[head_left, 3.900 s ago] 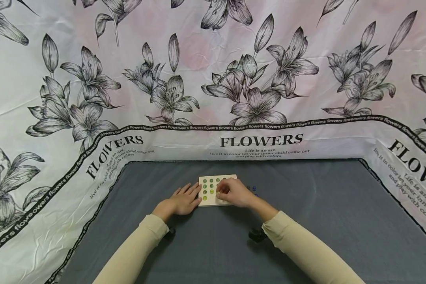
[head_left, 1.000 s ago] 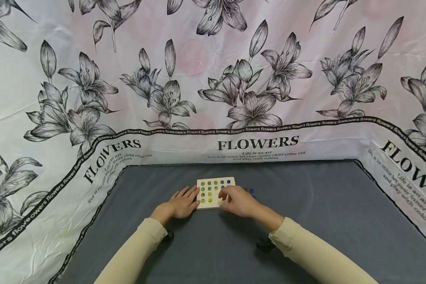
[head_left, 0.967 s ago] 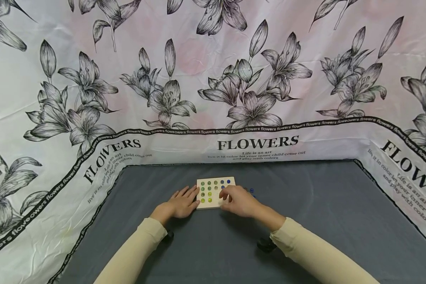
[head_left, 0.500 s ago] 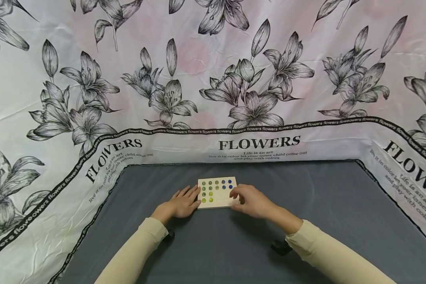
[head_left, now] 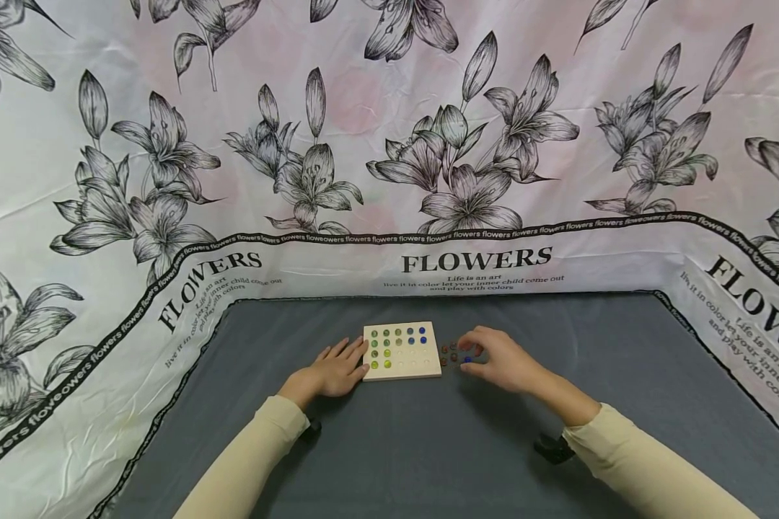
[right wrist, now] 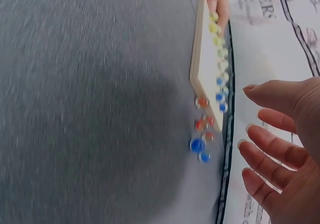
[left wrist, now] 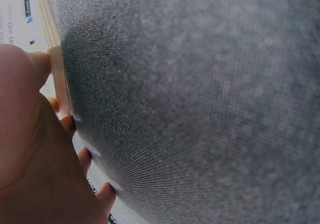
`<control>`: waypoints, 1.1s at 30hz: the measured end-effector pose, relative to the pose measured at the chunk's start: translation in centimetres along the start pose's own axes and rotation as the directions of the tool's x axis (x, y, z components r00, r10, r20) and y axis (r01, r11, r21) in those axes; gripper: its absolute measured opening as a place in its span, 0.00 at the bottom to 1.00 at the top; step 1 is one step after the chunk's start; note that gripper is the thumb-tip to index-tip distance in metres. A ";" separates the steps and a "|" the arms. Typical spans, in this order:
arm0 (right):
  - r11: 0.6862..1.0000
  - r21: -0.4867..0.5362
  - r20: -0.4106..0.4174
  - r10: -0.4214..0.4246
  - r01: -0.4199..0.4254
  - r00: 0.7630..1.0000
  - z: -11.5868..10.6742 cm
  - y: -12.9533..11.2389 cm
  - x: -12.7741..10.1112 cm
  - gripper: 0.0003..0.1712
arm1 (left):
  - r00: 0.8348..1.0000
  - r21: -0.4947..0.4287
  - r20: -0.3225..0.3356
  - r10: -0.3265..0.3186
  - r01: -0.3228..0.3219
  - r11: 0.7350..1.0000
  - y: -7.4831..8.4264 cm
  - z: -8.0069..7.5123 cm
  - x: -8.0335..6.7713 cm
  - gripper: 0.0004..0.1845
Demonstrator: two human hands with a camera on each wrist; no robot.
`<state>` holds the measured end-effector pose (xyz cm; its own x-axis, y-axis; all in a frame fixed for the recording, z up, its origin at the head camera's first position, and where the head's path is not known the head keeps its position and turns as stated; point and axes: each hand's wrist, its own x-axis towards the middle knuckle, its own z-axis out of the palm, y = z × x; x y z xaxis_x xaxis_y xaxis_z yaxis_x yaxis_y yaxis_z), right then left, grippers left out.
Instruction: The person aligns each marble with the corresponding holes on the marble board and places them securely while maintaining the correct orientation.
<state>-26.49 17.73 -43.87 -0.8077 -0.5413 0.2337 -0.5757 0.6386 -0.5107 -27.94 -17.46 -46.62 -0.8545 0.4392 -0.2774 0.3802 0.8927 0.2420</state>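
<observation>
A small wooden board (head_left: 422,367) with rows of dimples lies on the grey cloth. Green and yellow-green marbles (head_left: 380,344) fill its left columns and three blue marbles (head_left: 416,335) sit at its top right. My left hand (head_left: 337,367) lies flat on the cloth with straight fingers against the board's left edge (left wrist: 57,79). My right hand (head_left: 477,353) hovers just right of the board, holding nothing, over several loose red and blue marbles (right wrist: 199,134). Its fingers (right wrist: 270,149) are spread and loosely bent.
The grey cloth (head_left: 428,447) covers the table in front of me. A white floral sheet printed "FLOWERS" (head_left: 477,258) rises behind and at both sides. A black wrist mount (head_left: 552,448) shows under my right sleeve.
My right hand has left the board and moved right to the loose marbles beside it, uncovering the board's right half. The left hand has stayed in place.
</observation>
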 end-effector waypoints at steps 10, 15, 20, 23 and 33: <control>0.999 0.019 -0.033 0.027 -0.026 0.999 -1.0 2.8 -0.4 0.18 | 1.000 0.005 -0.005 -0.016 0.016 1.000 0.0 0.2 0.3 0.33; 0.999 0.027 -0.043 0.039 -0.038 0.998 -0.8 4.2 -0.2 0.17 | 1.000 0.005 -0.014 -0.016 0.017 1.000 0.1 0.2 0.2 0.33; 0.996 0.049 -0.034 0.082 -0.080 0.996 -0.6 5.2 0.1 0.18 | 1.000 0.001 -0.013 -0.016 0.016 1.000 0.1 0.1 0.1 0.33; 0.992 0.071 -0.030 0.109 -0.106 0.994 -0.4 5.7 0.4 0.18 | 1.000 -0.003 -0.013 -0.018 0.018 1.000 0.1 0.1 0.1 0.33; 0.977 0.139 -0.022 0.164 -0.159 0.986 0.8 7.2 1.6 0.18 | 1.000 -0.012 -0.005 -0.017 0.017 1.000 0.2 -0.1 0.0 0.33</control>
<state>-31.85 21.06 -47.83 -0.8937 -0.4174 0.1647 -0.4164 0.6346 -0.6510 -27.83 -17.27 -46.49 -0.8624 0.4237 -0.2770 0.3617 0.8986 0.2484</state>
